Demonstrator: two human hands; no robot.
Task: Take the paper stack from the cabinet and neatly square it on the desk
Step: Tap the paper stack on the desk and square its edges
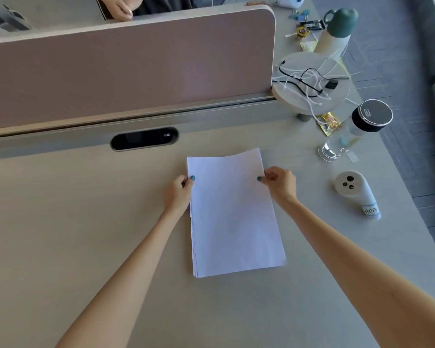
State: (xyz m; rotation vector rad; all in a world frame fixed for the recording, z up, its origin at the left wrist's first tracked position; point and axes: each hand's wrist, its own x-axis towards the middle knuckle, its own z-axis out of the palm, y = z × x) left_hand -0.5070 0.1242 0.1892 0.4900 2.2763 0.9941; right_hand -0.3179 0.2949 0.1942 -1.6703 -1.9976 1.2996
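Observation:
A white paper stack point(232, 214) is in the middle of the light wooden desk point(86, 234), its long side running away from me. My left hand point(178, 194) pinches the stack's left edge near the far end, thumb on top. My right hand point(279, 185) pinches the right edge opposite it. The far end of the sheets curves slightly upward. Along the left and near edges the sheets are a little staggered. The cabinet is out of view.
A pink divider panel point(126, 69) and a black cable slot point(144, 138) run along the back. To the right are a clear bottle with a black lid point(354, 129), a white controller point(357, 193), a round stand with cables point(312, 81) and a green-topped bottle point(337, 28). Another person's hand point(119, 7) is beyond the divider.

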